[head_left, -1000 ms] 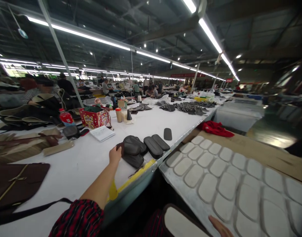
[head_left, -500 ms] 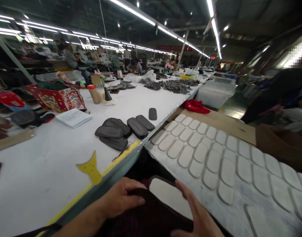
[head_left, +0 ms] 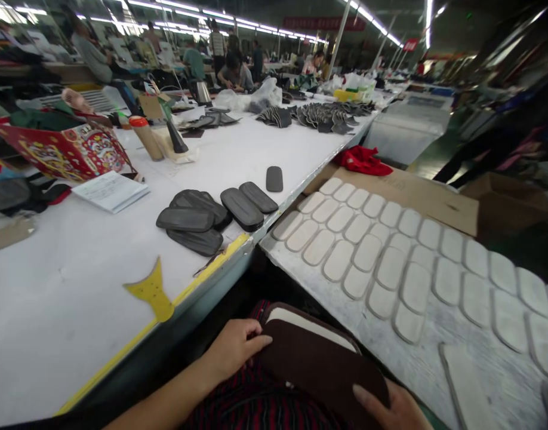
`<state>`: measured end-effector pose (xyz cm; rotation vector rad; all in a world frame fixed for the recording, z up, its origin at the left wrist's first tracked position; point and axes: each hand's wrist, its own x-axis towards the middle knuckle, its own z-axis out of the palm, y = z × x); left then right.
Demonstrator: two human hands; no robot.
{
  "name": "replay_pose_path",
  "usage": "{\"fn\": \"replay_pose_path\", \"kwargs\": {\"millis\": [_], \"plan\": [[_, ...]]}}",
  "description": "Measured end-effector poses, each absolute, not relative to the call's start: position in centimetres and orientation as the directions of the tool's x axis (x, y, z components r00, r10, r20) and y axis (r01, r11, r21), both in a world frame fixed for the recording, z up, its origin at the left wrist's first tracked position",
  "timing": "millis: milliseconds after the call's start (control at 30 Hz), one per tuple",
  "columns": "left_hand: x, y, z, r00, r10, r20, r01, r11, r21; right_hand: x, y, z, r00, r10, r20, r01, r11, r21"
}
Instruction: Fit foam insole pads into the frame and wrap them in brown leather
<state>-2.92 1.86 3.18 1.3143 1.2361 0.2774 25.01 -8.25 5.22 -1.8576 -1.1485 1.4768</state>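
Pinching brown panel (head_left: 314, 361) in left grip (head_left: 238, 349) and right grip (head_left: 399, 407), covering white pad (head_left: 310, 325) partway, with pale pads (head_left: 339, 261) seemingly left.

A white counter (head_left: 77, 298) fills the left, a yellow strip (head_left: 108, 366) lining its near edge. Its right edge runs back into a large hall. A grey counter (head_left: 516, 379) stands at the right, a dark gap between the two at the near end. A brown cardboard sheet (head_left: 439, 200) lies along the grey counter's far edge, with a cardboard box (head_left: 511, 197) beyond. Farther back, a pale bin (head_left: 403, 134) stands beside the white counter's right edge, with shiny floor (head_left: 421, 164) next to it. A white pole (head_left: 339, 42), a red banner (head_left: 323, 24) and a small red sign (head_left: 409, 45) rise behind. Ceiling lights (head_left: 428, 24) run in long bright rows; the right side is dim and blurred.
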Motion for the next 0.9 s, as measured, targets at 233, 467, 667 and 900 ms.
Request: {"fn": "replay_pose_path", "kwargs": {"millis": [233,467,667,900], "plan": [[-2.0,3.8,1.7,0.342,0.714,-0.611,0.389,0.484,0.784,24.4,-6.7,4.2,0.261,0.806,-0.532,0.255,-0.589,-0.767],[-1.9,4.8,1.4,0.284,0.734,-0.617,0.455,0.464,0.760,24.0,-6.0,3.5,0.267,0.730,-0.629,0.171,-0.679,-0.714],[-2.0,5.0,1.0,0.296,0.736,-0.609,0.451,0.454,0.769,23.9,-6.0,3.2,0.241,0.690,-0.682,0.120,-0.719,-0.685],[-1.9,5.4,1.3,0.307,0.706,-0.638,0.455,0.480,0.750,23.5,-6.0,3.3,0.290,0.674,-0.679,0.154,-0.733,-0.662]]}}
